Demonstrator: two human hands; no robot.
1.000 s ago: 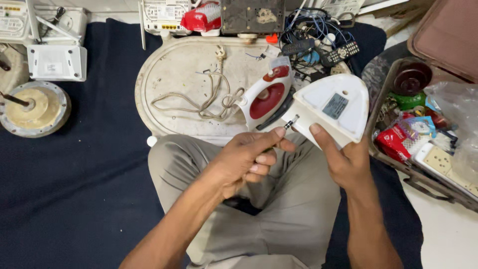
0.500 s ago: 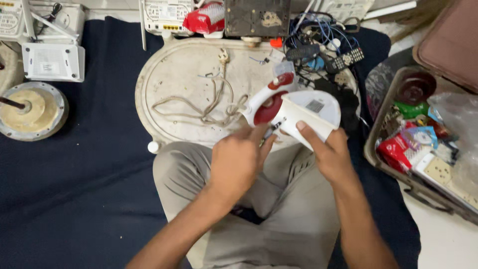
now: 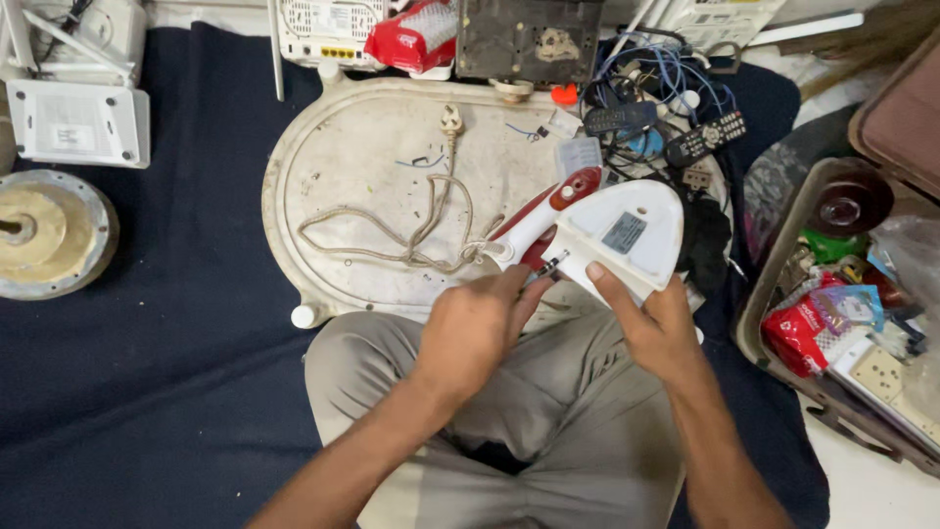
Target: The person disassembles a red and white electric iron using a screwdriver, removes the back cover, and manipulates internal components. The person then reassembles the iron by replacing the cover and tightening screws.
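- Clothes iron (image 3: 612, 235), white and red, sits tipped on its side at the picture's centre, its pale flat face with a small grey label turned up toward the camera, its red handle on the 9 o'clock side.
- Left hand (image 3: 470, 333) is at 7 o'clock of the iron; its fingers are curled tight round a thin metal-tipped tool (image 3: 550, 264), whose tip meets the iron's rear edge.
- Right hand (image 3: 661, 328) is at 5 o'clock of the iron; its thumb presses on the flat face and the fingers wrap under the lower edge, so it holds the iron steady.
- Cord (image 3: 411, 230), pale and looped, runs from the iron's heel toward 9 o'clock and ends in a plug near 11 o'clock.
- Oval tray (image 3: 343, 157), off-white and scuffed, lies under the cord and the iron, on a dark blue cloth (image 3: 147, 392).
- Remote controls (image 3: 705, 137) lie among tangled wires at 1 o'clock of the iron.
- An open box (image 3: 783, 294) of packets stands at 3 o'clock, well apart.
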